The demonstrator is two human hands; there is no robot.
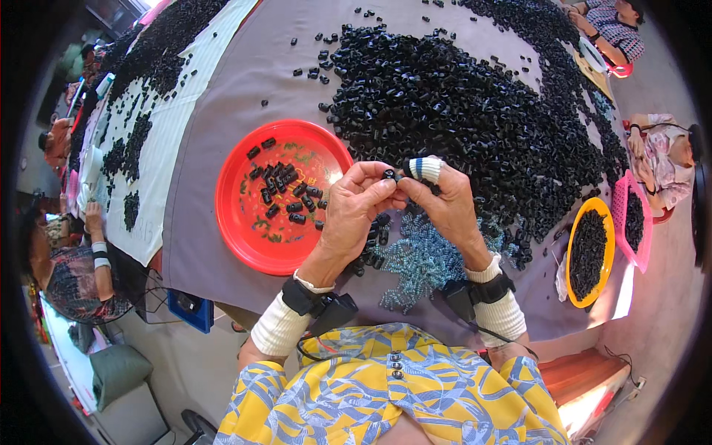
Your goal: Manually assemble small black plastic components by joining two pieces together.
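Two-handed, working at a small black part (pixel 389 173) just above the middle of the frame. Clamped between thumb and forefinger of the left hand (pixel 354 199), the nearer one; cannot tell its long axis at this size. Just right of it, holding the right hand (pixel 449 199) with fingertips nearly together; cannot tell whether gripping anything.

Single view: a wide fisheye camera, the left of a side-by-side pair worn on the head, upright and unmirrored. It faces steeply downward and forward over the wearer's yellow-and-blue patterned shirt (pixel 356 382). The left fingers (pixel 368 170) and right fingers (pixel 420 193) sit at close range near centre. The purple-grey cloth-covered table (pixel 196 170) extends beyond, its edges bowing outward. A co-worker in a pale floral top (pixel 667 163) appears smaller, farther off, at right.
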